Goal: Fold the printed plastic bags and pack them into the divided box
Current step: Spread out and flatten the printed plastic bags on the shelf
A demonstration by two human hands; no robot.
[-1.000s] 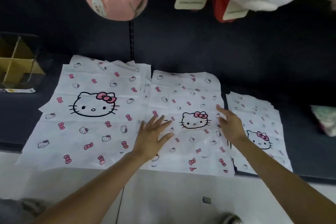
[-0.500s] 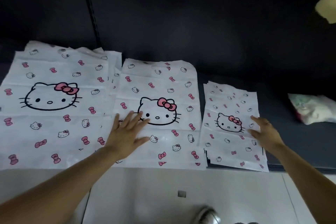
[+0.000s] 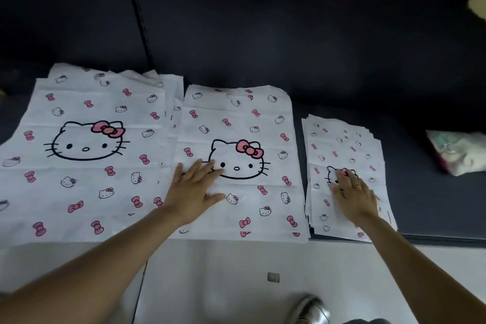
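Your left hand [image 3: 193, 191] lies flat w/ fingers spread wide, palm down on the middle stack of thin white plastic bags [image 3: 238, 160] printed w/ a black-line cat face and pink bows, gripping nothing; your right hand [image 3: 353, 196] is also open and flat, fingers a bit apart, pressing on the small stack of same printed bags [image 3: 344, 144] and covering part of its cat face. Three stacks lie side by side on the dark blue flat surface [image 3: 426, 205]: the biggest stack of printed bags [image 3: 81, 160] at left, overlapped a little by the middle one, the small one just beside at right, w/ soft crease lines across the sheets and near edges hanging over the surface edge.
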